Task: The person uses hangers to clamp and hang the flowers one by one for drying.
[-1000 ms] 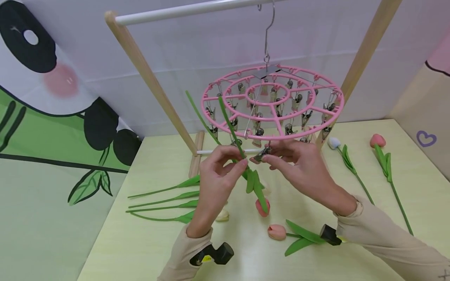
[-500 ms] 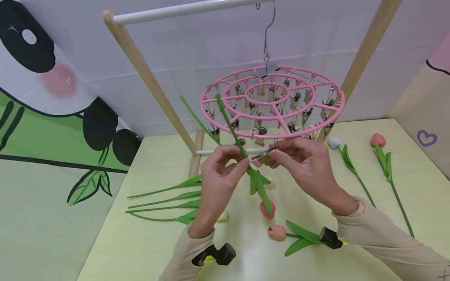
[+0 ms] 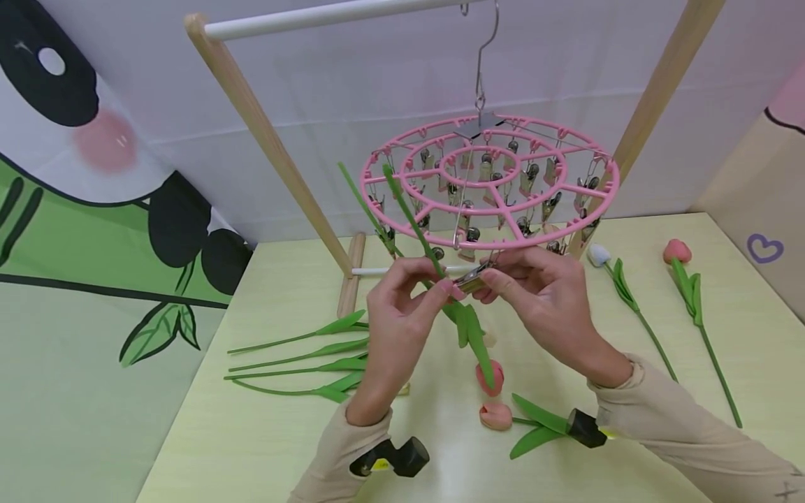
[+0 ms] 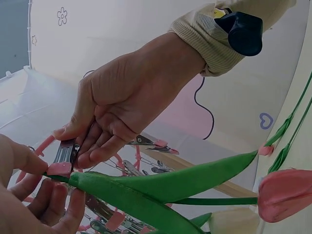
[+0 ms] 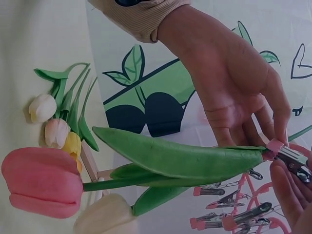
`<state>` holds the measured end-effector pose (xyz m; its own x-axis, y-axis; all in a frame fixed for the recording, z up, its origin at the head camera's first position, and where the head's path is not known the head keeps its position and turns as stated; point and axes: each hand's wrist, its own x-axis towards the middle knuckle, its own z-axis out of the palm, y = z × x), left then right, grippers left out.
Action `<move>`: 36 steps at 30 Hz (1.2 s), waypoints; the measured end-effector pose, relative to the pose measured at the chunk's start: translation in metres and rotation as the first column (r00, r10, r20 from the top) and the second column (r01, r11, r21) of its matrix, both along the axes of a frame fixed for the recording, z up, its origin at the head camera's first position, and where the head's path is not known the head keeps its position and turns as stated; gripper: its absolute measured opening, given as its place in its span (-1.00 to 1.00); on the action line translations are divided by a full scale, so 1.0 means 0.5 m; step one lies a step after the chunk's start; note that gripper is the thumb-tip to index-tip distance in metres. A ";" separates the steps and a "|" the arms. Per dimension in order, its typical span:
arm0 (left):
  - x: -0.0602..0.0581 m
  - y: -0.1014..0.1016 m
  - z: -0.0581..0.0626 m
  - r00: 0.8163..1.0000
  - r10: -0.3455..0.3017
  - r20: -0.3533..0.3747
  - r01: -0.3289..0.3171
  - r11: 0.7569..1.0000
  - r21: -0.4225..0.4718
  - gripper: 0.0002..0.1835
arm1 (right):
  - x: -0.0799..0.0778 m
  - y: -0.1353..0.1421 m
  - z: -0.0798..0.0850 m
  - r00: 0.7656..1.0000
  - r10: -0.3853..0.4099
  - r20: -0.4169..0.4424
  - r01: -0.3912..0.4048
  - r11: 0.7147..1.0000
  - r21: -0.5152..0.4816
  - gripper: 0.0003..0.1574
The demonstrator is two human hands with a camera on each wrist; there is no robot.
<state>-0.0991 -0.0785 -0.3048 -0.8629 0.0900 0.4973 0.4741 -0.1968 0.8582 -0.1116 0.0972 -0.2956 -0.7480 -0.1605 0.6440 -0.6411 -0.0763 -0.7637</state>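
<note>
My left hand [image 3: 405, 314] pinches the green stem of a pink tulip [image 3: 490, 378], which points flower-down with its stem rising past the ring. With thumb and fingers my right hand [image 3: 544, 300] grips a metal clip [image 3: 473, 278] hanging from the pink round hanger [image 3: 522, 243]. In the left wrist view, the clip's pink tip [image 4: 60, 169] lies against the stem, right at the left fingertips. The right wrist view has the pink tip at the stem just above the leaves. A white tulip [image 5: 109, 214] hangs flower-down behind the pink one.
The hanger hooks onto a white bar [image 3: 314, 19] between wooden posts [image 3: 270, 147]. Several tulips lie at the left, their green stems [image 3: 270, 373] toward the table's edge. A pale pink tulip [image 3: 495, 416] lies in front; a whitish tulip [image 3: 599, 256] and a pink-red tulip [image 3: 676, 251] lie right.
The left hand has moved slightly right with the pink tulip, bringing the stem up to the clip. The right hand keeps its grip on the clip.
</note>
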 end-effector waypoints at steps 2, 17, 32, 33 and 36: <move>0.000 0.003 0.001 1.000 0.000 -0.005 0.000 1.000 0.000 -0.83 | 0.001 -0.003 -0.001 1.000 0.000 -0.001 0.000 1.000 -0.001 -0.82; -0.003 -0.002 -0.003 1.000 0.018 0.006 -0.018 1.000 0.009 -0.83 | 0.006 -0.004 -0.012 0.995 -0.019 0.101 0.009 0.995 0.100 -0.70; -0.014 -0.040 -0.016 0.998 0.055 0.020 -0.055 0.998 -0.012 -0.82 | 0.030 0.019 -0.002 0.988 -0.125 -0.086 0.142 0.960 0.241 -0.62; -0.015 -0.041 -0.017 0.998 0.057 0.024 -0.057 0.998 -0.013 -0.81 | 0.032 0.022 -0.003 0.986 -0.138 -0.094 0.158 0.955 0.250 -0.63; -0.017 -0.046 -0.022 0.997 0.067 0.045 -0.066 0.998 -0.012 -0.80 | 0.036 0.030 -0.005 0.976 -0.172 -0.132 0.203 0.939 0.277 -0.66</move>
<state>-0.1075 -0.1017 -0.3156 -0.8886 0.0367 0.4571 0.4466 -0.1573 0.8808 -0.0936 0.1125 -0.2982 -0.7138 -0.2130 0.6672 -0.6994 0.2655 -0.6636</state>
